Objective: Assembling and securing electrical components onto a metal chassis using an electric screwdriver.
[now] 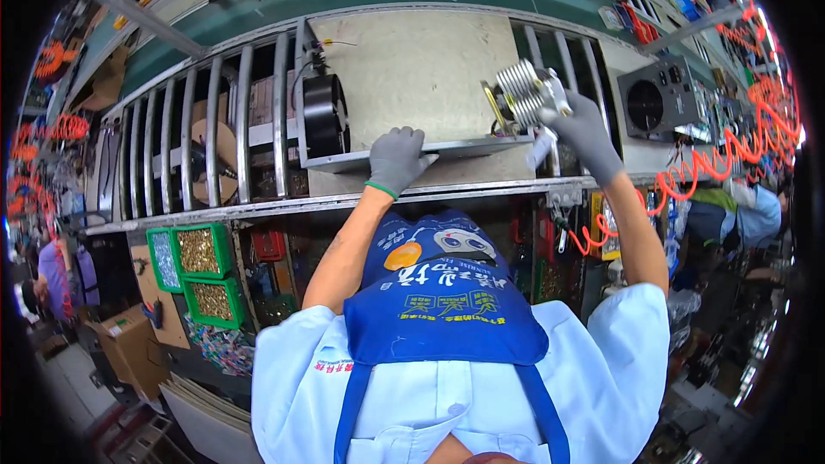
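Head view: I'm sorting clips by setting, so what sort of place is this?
Probably a factory assembly line: an open metal case sits over a roller conveyor, coiled orange hoses hang nearby, and green bins hold small parts.

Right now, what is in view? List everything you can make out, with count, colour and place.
Finned metal part: one, silver, in the right hand
Pale board: one, beige, on the rollers
Metal frame: one, grey, along the board's left and near edges
Round fan-like unit: one, black, inside the frame's left end
Rollers: many, silver, either side of the board
Box with round opening: one, dark grey, right
Coiled hoses: several, red-orange, both sides and top
Bins: three, green, lower left
Carton: one, brown, lower left
Apron: one, blue, on the wearer
Gloved hands: two, grey; left at the frame's near edge, right above the rollers
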The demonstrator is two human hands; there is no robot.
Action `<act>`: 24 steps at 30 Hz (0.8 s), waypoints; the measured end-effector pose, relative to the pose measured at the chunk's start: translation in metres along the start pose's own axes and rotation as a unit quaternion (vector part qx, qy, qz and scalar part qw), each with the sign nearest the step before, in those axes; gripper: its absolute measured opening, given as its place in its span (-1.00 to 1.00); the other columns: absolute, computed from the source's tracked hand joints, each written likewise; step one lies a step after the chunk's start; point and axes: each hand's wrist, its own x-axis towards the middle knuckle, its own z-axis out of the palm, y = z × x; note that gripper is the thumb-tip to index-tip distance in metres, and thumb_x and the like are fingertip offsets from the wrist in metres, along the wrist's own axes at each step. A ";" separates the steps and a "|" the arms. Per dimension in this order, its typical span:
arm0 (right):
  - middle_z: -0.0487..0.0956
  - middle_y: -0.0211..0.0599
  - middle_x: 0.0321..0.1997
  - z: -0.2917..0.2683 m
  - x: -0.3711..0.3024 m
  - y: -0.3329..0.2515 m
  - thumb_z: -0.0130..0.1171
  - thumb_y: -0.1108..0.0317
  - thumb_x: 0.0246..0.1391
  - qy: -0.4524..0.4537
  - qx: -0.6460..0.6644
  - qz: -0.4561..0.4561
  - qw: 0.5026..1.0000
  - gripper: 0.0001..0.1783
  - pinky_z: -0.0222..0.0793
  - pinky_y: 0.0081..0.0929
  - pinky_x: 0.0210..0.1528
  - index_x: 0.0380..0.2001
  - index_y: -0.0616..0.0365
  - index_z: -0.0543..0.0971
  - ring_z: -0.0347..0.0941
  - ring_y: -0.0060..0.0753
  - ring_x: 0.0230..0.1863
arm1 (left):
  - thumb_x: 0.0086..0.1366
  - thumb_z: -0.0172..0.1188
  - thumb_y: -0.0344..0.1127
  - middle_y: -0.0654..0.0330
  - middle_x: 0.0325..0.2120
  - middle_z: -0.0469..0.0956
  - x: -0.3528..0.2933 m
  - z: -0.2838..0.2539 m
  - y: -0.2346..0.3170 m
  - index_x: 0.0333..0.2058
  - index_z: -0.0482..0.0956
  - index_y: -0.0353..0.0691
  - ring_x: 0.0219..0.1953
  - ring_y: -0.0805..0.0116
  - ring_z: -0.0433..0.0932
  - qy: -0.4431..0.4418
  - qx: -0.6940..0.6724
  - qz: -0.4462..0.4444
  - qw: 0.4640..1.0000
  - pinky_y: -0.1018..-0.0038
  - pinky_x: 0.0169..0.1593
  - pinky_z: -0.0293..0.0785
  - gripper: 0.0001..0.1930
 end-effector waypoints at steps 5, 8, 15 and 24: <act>0.52 -0.29 -0.55 0.060 0.144 0.055 0.20 0.26 -0.19 -0.140 -0.097 0.045 0.984 -0.67 0.30 -0.52 -0.49 -0.41 0.34 0.55 0.40 -0.53 -0.55 | -0.15 0.38 0.05 0.18 -0.49 0.49 0.003 -0.002 -0.002 -0.46 0.50 -0.12 -0.36 0.21 0.53 0.003 -0.015 -0.023 1.000 0.29 -0.36 0.48 -0.58; 0.52 -0.28 -0.57 0.115 0.198 0.112 0.18 0.31 -0.20 -0.209 -0.128 0.143 0.959 -0.76 0.26 -0.48 -0.66 -0.46 0.28 0.55 0.39 -0.51 -0.66 | -0.18 0.38 0.03 0.19 -0.51 0.47 0.001 -0.005 0.003 -0.48 0.47 -0.11 -0.38 0.20 0.51 0.007 -0.031 -0.023 0.999 0.28 -0.36 0.46 -0.59; 0.51 -0.38 -0.51 0.141 0.247 0.204 0.11 0.41 -0.13 -0.469 -0.059 0.198 0.859 -0.77 0.37 -0.56 -0.56 -0.33 0.23 0.56 0.41 -0.58 -0.57 | -0.22 0.41 -0.04 0.22 -0.48 0.47 0.007 -0.010 0.003 -0.44 0.49 -0.10 -0.35 0.26 0.51 -0.066 -0.018 -0.072 0.995 0.32 -0.33 0.47 -0.60; 0.62 -0.20 -0.36 0.143 0.299 0.191 0.12 0.43 -0.19 -0.399 -0.497 -0.196 0.745 -0.79 0.42 -0.16 -0.16 -0.41 0.10 0.65 0.55 -0.18 -0.25 | -0.21 0.40 -0.08 0.23 -0.45 0.47 0.013 -0.017 0.006 -0.40 0.48 -0.11 -0.32 0.25 0.50 -0.124 -0.024 -0.113 0.985 0.32 -0.30 0.46 -0.59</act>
